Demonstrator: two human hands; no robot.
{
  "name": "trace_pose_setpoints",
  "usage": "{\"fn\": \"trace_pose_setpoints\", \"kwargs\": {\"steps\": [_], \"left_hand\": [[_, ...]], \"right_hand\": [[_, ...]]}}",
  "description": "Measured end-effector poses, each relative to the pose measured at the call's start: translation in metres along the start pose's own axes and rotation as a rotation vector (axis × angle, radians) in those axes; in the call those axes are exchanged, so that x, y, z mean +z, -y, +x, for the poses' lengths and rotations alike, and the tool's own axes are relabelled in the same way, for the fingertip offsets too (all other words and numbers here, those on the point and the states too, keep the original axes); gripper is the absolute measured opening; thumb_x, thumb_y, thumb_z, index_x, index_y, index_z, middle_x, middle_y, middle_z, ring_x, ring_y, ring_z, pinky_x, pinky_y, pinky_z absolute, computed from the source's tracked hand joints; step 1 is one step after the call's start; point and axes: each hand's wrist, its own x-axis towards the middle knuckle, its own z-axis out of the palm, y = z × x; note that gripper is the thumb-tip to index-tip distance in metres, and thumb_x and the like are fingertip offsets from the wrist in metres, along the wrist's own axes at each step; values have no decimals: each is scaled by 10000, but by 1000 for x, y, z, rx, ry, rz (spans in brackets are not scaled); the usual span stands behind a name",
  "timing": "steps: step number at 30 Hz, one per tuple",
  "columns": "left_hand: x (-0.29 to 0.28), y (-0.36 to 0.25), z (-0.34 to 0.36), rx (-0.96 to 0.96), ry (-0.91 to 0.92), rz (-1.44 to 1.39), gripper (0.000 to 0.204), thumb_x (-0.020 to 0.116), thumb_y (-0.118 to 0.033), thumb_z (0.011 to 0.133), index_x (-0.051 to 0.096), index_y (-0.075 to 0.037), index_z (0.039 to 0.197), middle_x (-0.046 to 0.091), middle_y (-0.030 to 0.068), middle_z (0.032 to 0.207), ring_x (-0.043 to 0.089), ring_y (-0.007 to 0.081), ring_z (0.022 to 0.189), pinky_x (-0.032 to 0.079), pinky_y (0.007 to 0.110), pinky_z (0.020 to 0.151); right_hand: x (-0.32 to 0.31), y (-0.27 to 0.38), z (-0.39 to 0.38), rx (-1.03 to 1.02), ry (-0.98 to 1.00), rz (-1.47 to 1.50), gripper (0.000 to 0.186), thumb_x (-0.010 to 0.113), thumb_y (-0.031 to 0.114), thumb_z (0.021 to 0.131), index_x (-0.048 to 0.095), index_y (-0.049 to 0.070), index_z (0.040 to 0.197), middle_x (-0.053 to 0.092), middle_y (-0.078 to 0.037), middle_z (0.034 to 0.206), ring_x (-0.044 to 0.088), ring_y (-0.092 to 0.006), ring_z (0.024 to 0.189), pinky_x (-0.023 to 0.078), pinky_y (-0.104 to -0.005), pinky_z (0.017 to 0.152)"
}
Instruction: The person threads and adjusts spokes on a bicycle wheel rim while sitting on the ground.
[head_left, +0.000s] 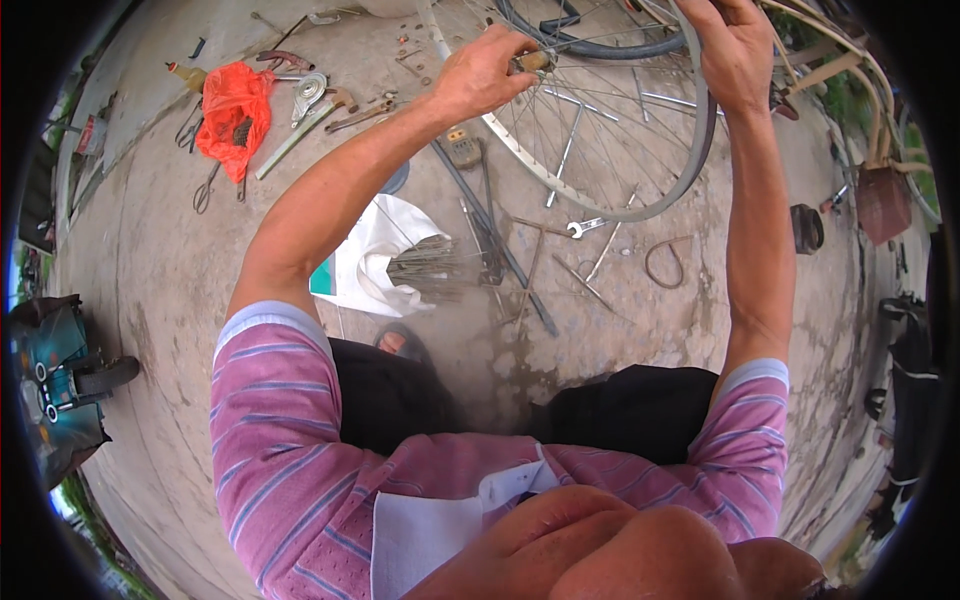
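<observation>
A bicycle wheel (640,212) with thin spokes and a pale rim is in front of me, at the top of the head view. My left hand (487,72) has its fingers curled at the wheel's hub (536,62), which looks brownish and worn. At the right side of the rim is my right hand (735,55), its fingers bent around the edge; the fingertips are partly cut off by the frame. Below the wheel lie an open-end wrench (586,228) and several metal rods. A white sack (372,262) with loose spokes (425,262) spilling out lies nearer my left knee.
To the left, a red plastic bag (236,110) sits among hand tools, with a hammer (305,130) beside it. A dark tyre (610,48) lies beyond the wheel. A blue-green vehicle (60,375) stands far left; a brown box (884,204) is at right.
</observation>
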Motion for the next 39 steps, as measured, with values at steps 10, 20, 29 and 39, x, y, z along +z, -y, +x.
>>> {"fn": "trace_pose_setpoints", "kwargs": {"steps": [10, 20, 29, 39], "left_hand": [[3, -9, 12, -3, -51, 122, 281, 714, -308, 944, 706, -71, 1093, 672, 112, 1016, 671, 317, 872, 530, 427, 782], [8, -86, 2, 436, -63, -43, 215, 748, -204, 895, 720, -152, 1102, 635, 94, 1206, 689, 312, 915, 559, 428, 781], [18, -101, 0, 479, 92, -23, 255, 722, -3, 887, 734, -67, 1134, 652, 136, 1185, 682, 293, 1029, 556, 358, 846], [17, -100, -3, 457, 98, -34, 224, 743, -80, 873, 752, -112, 1095, 670, 105, 1189, 656, 304, 1031, 536, 397, 859]], "right_hand": [[2, 1, 1, 69, 8, 1, 128, 676, 85, 933, 718, -15, 1001, 636, -86, 1180, 599, -164, 1058, 485, -297, 902], [-2, -6, 3, 233, 3, 402, 165, 642, 106, 984, 714, -8, 1079, 717, -40, 1011, 644, -96, 899, 523, -250, 818], [9, 2, 3, 182, -92, 416, 226, 682, 188, 956, 742, -17, 1030, 734, -33, 914, 638, -79, 848, 516, -268, 766], [14, 14, 1, 204, -162, 319, 291, 713, 248, 921, 745, -20, 1029, 748, -87, 936, 663, -119, 863, 530, -293, 788]]}}
